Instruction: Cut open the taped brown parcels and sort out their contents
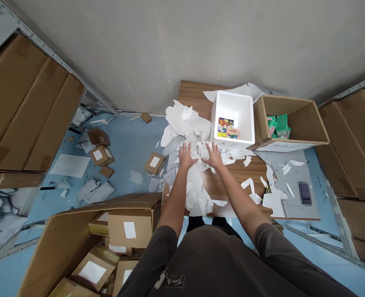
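Both of my hands press down on a heap of torn white paper (197, 181) that runs across the left part of the wooden table (213, 187). My left hand (186, 156) lies with its fingers spread on the left of the heap. On the right side of it, my right hand (212, 156) is spread too, its thumb toward the other hand. Just beyond my right hand stands a white foam box (232, 142) with a few small colourful packs (227, 127) at its bottom.
Right of the foam box is an open cardboard box (296, 109) with green packs (281, 123). A large carton (65, 227) full of small boxes stands at lower left. Paper scraps (252, 189) litter the table's right side. Shelves with big cartons (24, 111) flank both sides.
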The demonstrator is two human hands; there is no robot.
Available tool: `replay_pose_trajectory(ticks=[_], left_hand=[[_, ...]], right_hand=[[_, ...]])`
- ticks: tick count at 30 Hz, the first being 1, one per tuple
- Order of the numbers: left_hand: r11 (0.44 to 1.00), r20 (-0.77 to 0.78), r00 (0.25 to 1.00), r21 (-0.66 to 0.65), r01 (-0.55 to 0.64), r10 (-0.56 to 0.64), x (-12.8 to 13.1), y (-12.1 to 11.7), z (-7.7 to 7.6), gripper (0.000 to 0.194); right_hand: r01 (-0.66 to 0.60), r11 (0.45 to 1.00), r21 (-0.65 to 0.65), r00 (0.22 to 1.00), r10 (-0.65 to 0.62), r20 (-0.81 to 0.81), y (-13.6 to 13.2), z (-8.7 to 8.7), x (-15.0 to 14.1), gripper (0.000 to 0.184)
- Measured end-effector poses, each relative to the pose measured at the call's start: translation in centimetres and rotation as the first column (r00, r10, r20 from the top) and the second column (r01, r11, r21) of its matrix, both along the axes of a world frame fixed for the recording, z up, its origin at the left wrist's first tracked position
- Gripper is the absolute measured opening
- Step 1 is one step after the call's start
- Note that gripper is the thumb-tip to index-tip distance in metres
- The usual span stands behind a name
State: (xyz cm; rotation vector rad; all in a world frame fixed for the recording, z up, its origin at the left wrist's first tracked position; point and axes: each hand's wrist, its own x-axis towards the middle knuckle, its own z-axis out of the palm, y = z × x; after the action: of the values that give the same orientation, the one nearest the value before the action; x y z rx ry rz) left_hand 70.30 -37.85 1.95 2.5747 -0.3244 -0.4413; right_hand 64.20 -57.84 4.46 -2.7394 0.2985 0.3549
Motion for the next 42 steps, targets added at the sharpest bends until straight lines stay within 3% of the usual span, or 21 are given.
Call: replay_pose_trajectory(ticks=[3,6,10,14,18,22,26,30,35,39,42], left_hand=[[1.000,0.092,0.995,0.017,-0.024,0.023,-2.1,1.0,1.6,0.116],[0.999,0.144,0.989,0.050,0.017,-0.024,-6.6,1.8,1.7,0.104],[0.981,-0.066,0.993,0.166,0.103,-0.094,-15.4,2.6,-0.8,0.113],[0.937,-0.302,0.953,0.343,0.073,0.037,-24.0,3.5,-4.3,0.135],[0.920,-0.337,0.942,0.368,0.133,-0.001,-29.2,3.5,-6.9,0.142],[0.923,-0.289,0.957,0.374,0.092,0.022,-30.5,1.9,-8.1,0.138],[0.928,-0.272,0.962,0.361,0.088,0.015,-30.1,-1.6,-8.0,0.134],[0.936,-0.258,0.961,0.302,0.183,-0.105,-30.5,-6.9,-8.2,0.123],[0.963,-0.130,0.991,0.270,0.026,0.010,-31.6,-12.1,-9.0,0.087],[0.982,-0.078,0.996,0.189,-0.024,0.039,-31.0,-12.6,-9.7,0.038],[0.995,-0.076,0.997,0.105,-0.005,0.013,-29.8,-10.7,-10.1,0.026]], right_hand=[[0.002,1.000,0.008,0.999,-0.002,0.034,-1.1,1.3,-2.6,0.102],[-0.015,1.000,0.014,0.999,0.014,0.029,-2.4,1.3,-6.3,0.095],[0.044,0.999,0.031,0.992,-0.039,-0.120,-4.7,-1.4,-13.0,0.095],[0.229,0.973,-0.030,0.931,-0.228,-0.286,-9.9,-4.5,-21.3,0.106],[0.363,0.924,-0.117,0.867,-0.381,-0.320,-16.1,-6.4,-28.3,0.116],[0.417,0.908,-0.040,0.825,-0.397,-0.403,-18.0,-8.5,-30.9,0.127],[0.334,0.941,0.055,0.880,-0.290,-0.377,-14.8,-10.6,-30.8,0.127],[0.277,0.957,0.086,0.936,-0.248,-0.250,-12.5,-11.5,-31.4,0.101],[0.220,0.964,0.152,0.971,-0.201,-0.132,-13.1,-11.5,-32.4,0.064],[0.190,0.964,0.186,0.981,-0.177,-0.083,-11.8,-12.0,-30.9,0.046],[0.141,0.960,0.244,0.989,-0.126,-0.078,-9.0,-12.7,-28.5,0.046]])
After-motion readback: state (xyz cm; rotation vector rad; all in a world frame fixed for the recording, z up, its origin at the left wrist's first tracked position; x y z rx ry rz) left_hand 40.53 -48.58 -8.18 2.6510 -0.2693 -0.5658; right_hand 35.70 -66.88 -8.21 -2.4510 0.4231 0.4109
